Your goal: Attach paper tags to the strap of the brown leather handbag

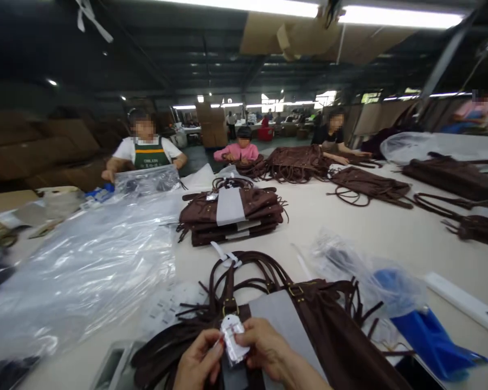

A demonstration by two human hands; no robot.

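A long pale work table [350, 216] fills the scene, running from the near edge away to the far side. Across its left half lies a wide heap of clear plastic bags [85, 265], crumpled and shiny. On the far right, rows of dark brown bags [451, 176] with long straps lie spread over the table. Near the middle sits a neat stack of brown bags [231, 216] with grey card slips tucked among them.

At the near edge, directly below the camera, lies a brown fringed bag [329, 336] with its looped handles reaching toward the far side and a grey card insert [280, 319] resting on it. To its right sit a blue plastic pouch [427, 336] inside clear wrap and, further right, a white flat box [463, 300].

On the far side three co-workers are at the table: a person in a green apron [146, 151] on the left with both hands on a clear bag, a person in pink [239, 149] at the centre, and a person in dark clothes [333, 138] to the right, all bent over brown bags.

The left hand [197, 363] and the right hand [266, 349] meet over the near bag. Both pinch a small white tag packet [232, 338], the left at its left edge, the right at its right edge, fingers closed around it. The packet hangs just below the buckle on the bag's strap.
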